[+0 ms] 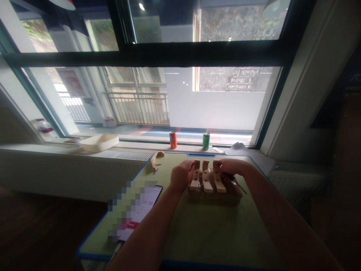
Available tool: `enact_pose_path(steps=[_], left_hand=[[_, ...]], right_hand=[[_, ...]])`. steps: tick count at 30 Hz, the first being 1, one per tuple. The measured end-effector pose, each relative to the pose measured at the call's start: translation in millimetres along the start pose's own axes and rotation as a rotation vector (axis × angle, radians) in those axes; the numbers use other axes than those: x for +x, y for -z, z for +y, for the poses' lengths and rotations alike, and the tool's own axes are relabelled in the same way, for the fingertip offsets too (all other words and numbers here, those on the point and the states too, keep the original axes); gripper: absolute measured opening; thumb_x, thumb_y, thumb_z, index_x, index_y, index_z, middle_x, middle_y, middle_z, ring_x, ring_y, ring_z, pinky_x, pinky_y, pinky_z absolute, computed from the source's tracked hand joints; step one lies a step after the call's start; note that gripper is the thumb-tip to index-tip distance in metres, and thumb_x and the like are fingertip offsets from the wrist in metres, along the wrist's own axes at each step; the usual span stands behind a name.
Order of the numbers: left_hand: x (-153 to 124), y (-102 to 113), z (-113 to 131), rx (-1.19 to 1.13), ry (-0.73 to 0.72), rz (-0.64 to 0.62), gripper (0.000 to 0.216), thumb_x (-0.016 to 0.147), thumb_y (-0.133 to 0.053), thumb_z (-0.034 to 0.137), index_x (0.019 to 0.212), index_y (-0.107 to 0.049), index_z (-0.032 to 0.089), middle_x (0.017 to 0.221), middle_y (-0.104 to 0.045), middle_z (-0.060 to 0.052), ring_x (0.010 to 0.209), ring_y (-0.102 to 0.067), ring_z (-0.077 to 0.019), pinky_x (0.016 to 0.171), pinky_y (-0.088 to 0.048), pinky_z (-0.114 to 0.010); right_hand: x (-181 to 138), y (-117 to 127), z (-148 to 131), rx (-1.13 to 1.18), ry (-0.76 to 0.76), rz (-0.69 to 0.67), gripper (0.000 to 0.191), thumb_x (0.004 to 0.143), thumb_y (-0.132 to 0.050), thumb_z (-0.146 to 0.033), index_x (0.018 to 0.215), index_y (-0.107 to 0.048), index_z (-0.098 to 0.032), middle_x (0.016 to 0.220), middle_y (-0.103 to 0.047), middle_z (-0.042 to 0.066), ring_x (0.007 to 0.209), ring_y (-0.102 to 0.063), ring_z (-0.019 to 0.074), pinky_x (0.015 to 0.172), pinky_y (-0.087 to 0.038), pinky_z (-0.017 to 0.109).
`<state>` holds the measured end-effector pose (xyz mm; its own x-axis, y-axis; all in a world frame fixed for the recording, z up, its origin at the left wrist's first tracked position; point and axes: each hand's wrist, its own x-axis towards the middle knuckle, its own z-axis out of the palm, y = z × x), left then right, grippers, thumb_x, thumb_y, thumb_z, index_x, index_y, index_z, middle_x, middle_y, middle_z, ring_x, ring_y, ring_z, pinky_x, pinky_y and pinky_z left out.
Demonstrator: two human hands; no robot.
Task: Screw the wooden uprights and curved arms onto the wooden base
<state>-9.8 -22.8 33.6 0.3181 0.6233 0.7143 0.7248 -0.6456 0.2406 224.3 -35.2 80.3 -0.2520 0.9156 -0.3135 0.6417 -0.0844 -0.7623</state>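
Three curved wooden pieces with dark holes stand in a row on a brown block that looks wrapped in clear plastic (216, 197). My left hand (182, 175) is closed at the upper end of the left wooden piece (195, 178). Between the hands is the middle wooden piece (207, 180), which neither hand touches. Fingertips of my right hand (232, 166) press against the upper end of the right wooden piece (218, 180). Beneath that hand lies a dark object with a thin metal rod (240, 186) beside it; its kind is unclear.
On the green, blue-edged table (208, 233) lies a phone (141, 210) at left. Another curved wooden piece (153, 162) rests at the far left corner, near small screws (156, 167). The windowsill holds an orange can (173, 140), a green can (206, 141) and a cream tray (100, 142).
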Motion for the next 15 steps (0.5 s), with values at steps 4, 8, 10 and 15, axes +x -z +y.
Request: enact_pose_path(steps=[4,8,10,15], left_hand=[[-1,-2,-1,0.016,0.009,0.004,0.025,0.086,-0.041,0.031,0.096,-0.060,0.018,0.089,-0.065,-0.005,0.077,-0.060,-0.0142,0.068,-0.046,-0.025],[-1,-3,-1,0.041,0.023,0.013,0.025,0.086,-0.041,0.031,0.094,-0.061,0.018,0.087,-0.065,-0.004,0.074,-0.059,-0.0142,0.066,-0.044,-0.025],[-1,-3,0,0.057,0.037,0.016,0.026,0.086,-0.041,0.032,0.092,-0.062,0.018,0.084,-0.065,-0.004,0.072,-0.059,-0.0143,0.064,-0.042,-0.024],[-2,-4,3,0.067,0.089,0.030,0.027,0.085,-0.042,0.034,0.086,-0.063,0.017,0.077,-0.065,-0.005,0.066,-0.058,-0.0133,0.059,-0.040,-0.023]], right_hand=[[-4,5,-1,-0.030,-0.045,-0.011,0.022,0.069,-0.062,-0.036,0.073,-0.059,-0.014,0.057,-0.064,0.006,0.044,-0.057,0.0139,0.039,-0.041,0.022],[-21,15,-13,-0.056,-0.132,0.015,0.027,0.070,-0.062,-0.039,0.077,-0.056,-0.013,0.055,-0.064,0.006,0.043,-0.056,0.0139,0.040,-0.043,0.023],[-33,19,-23,-0.061,-0.145,0.070,0.027,0.074,-0.058,-0.038,0.083,-0.054,-0.013,0.056,-0.063,0.006,0.045,-0.058,0.0137,0.043,-0.045,0.023],[-52,21,-44,0.017,-0.020,0.242,0.023,0.082,-0.049,-0.033,0.096,-0.049,-0.014,0.058,-0.059,0.002,0.048,-0.059,0.0135,0.044,-0.046,0.023]])
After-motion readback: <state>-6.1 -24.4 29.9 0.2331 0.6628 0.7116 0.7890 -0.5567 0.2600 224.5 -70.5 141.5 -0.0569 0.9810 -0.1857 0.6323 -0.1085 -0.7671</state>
